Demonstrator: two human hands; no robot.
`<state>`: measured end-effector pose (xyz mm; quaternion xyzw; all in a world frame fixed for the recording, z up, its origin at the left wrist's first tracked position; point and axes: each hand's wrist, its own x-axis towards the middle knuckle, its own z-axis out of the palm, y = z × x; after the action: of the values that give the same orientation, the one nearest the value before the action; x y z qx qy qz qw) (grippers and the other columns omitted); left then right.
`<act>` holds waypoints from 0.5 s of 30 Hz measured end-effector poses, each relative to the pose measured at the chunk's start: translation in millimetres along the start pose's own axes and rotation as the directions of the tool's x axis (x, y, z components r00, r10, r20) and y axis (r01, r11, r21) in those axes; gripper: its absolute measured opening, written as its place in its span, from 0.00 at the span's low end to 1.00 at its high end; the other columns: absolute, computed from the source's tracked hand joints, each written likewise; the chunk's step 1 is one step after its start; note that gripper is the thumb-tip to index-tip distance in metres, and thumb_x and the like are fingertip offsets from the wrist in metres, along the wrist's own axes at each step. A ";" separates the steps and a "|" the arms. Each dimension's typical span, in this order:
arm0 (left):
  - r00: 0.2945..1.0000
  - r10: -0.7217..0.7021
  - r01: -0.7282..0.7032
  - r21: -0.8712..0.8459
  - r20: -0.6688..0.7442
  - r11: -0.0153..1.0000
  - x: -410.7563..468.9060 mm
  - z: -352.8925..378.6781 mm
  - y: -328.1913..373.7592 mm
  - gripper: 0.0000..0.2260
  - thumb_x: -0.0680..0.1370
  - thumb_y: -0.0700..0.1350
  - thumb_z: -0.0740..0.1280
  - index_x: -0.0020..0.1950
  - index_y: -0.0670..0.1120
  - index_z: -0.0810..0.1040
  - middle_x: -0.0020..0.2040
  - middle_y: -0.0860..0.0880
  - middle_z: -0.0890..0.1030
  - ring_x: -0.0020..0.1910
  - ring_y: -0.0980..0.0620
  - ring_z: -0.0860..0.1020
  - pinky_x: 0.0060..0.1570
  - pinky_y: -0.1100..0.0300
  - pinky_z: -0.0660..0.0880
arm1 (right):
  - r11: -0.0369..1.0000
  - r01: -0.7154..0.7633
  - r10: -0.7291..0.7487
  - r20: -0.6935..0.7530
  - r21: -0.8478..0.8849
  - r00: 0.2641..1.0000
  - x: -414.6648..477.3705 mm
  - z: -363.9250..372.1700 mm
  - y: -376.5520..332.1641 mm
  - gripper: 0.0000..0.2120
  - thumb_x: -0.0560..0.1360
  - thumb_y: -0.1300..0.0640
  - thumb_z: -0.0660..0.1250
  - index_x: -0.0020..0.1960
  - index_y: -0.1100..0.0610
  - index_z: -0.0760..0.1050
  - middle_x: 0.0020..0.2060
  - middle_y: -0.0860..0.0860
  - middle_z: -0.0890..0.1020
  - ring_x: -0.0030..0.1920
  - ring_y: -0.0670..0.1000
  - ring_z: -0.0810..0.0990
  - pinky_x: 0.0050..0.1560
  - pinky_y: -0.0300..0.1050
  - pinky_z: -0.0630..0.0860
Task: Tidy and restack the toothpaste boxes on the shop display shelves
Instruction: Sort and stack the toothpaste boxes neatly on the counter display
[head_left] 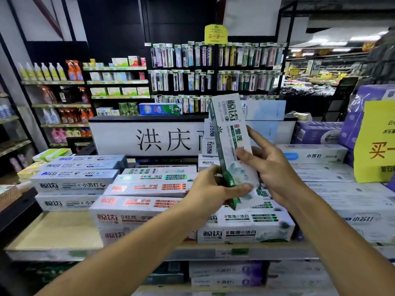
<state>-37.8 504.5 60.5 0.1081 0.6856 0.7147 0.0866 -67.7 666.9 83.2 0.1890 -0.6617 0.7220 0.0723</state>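
A white and green toothpaste box [229, 133] stands nearly upright in the air above the display. My left hand [210, 189] grips its lower end, thumb across the front. My right hand [270, 167] holds its right edge, thumb on the front, index finger stretched up along the side. Below lie stacks of flat boxes: green-print ones [245, 230] at the front middle, red-print ones [128, 207] to their left, blue-print ones [72, 180] further left, pale ones [333, 171] on the right. A few boxes [208, 137] stand upright behind the held one.
A bare wooden shelf board [53, 229] lies at the front left. A white sign with large characters [149, 138] backs the display. A yellow sign [374, 144] and purple packs [316, 132] sit at the right. Toothbrush racks [213, 67] hang behind.
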 end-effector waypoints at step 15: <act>0.908 0.412 -0.331 0.474 -0.076 0.816 29.1 -66.0 51.2 0.40 0.63 0.51 0.79 0.73 0.56 0.70 0.52 0.50 0.80 0.49 0.52 0.81 0.48 0.54 0.83 | 0.804 0.095 0.059 0.238 -0.586 0.969 -13.0 -33.8 -3.5 0.33 0.71 0.61 0.75 0.67 0.33 0.72 0.64 0.40 0.79 0.62 0.41 0.78 0.64 0.43 0.75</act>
<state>-82.5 446.7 110.2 0.1941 0.8025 0.5458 -0.1429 -60.5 702.4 79.8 0.2508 -0.8559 0.4492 0.0526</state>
